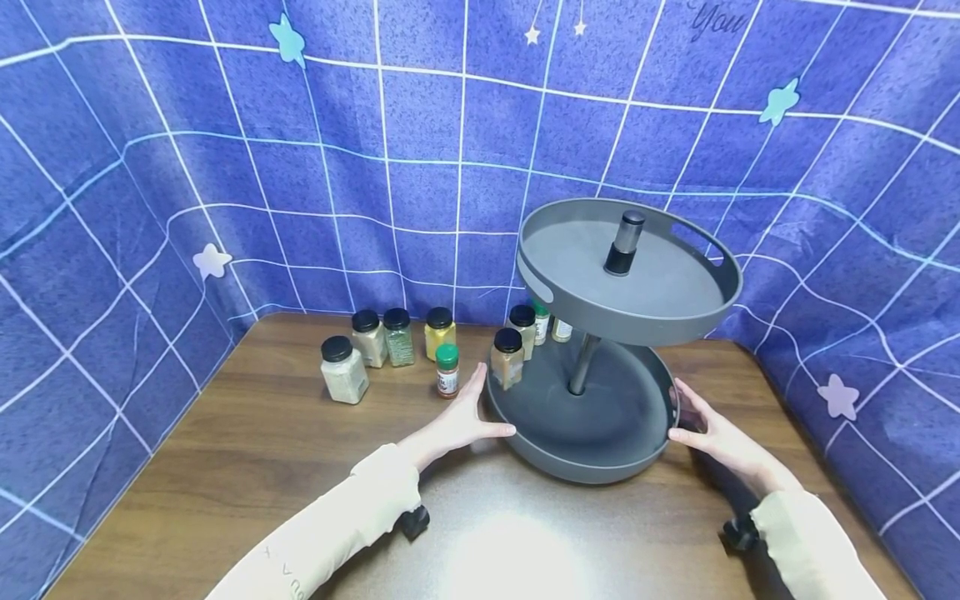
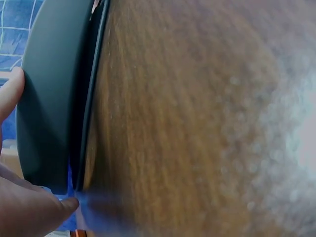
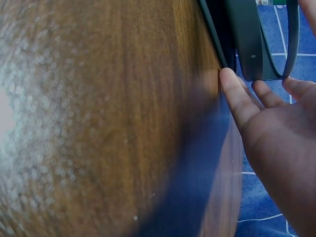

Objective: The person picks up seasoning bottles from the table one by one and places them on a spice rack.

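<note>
A dark grey two-tier turntable stands on the table, its bare upper tier on a central post. My left hand touches the left side of its lower tier, fingers and thumb spread and fairly straight. On the opposite side, my right hand touches the rim with extended fingers. In the right wrist view, fingertips of the right hand meet the turntable's underside edge. The left wrist view has the left thumb against the wall. A black-lidded spice jar stands at the lower tier's left, with several more behind it.
Left of the turntable, a green-capped spice bottle stands close to my left hand. Several black-lidded jars, including a pale one and a yellow one, stand farther left. A blue gridded cloth hangs behind the wooden table.
</note>
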Action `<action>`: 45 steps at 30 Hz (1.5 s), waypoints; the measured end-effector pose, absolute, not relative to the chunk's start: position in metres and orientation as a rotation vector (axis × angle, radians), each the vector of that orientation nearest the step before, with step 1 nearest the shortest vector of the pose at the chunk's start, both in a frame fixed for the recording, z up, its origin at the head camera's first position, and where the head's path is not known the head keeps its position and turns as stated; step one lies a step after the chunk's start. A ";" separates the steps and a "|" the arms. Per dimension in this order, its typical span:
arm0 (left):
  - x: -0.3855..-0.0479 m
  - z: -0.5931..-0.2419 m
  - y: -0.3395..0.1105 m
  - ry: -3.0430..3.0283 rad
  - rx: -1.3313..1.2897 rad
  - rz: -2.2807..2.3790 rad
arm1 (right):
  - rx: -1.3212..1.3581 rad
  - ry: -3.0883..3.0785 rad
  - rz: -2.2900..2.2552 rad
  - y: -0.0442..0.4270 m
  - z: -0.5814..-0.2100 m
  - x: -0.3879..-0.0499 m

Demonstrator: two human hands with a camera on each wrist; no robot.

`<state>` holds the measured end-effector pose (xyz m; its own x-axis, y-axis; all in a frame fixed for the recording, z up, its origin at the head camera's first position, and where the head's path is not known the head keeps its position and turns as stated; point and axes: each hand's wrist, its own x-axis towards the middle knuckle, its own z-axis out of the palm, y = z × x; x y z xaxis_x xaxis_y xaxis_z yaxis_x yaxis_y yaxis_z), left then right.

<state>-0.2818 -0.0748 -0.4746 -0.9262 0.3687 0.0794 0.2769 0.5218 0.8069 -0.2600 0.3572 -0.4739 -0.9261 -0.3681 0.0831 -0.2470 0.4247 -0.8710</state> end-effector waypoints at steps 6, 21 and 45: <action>-0.280 -0.474 -0.074 2.639 0.531 1.402 | -0.568 2.548 -1.534 0.358 -0.474 -0.260; -0.253 -0.467 -0.072 2.640 0.502 1.441 | -0.590 2.533 -1.548 0.358 -0.474 -0.260; -0.220 -0.465 -0.064 2.509 0.471 1.478 | -0.611 2.527 -1.567 0.358 -0.475 -0.259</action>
<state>-0.2198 -0.0640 -0.4645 -0.9312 0.3644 -0.0034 0.1736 0.4518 0.8750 -0.2586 0.3582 -0.4754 -0.9137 -0.3885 0.1192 -0.2794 0.3878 -0.8784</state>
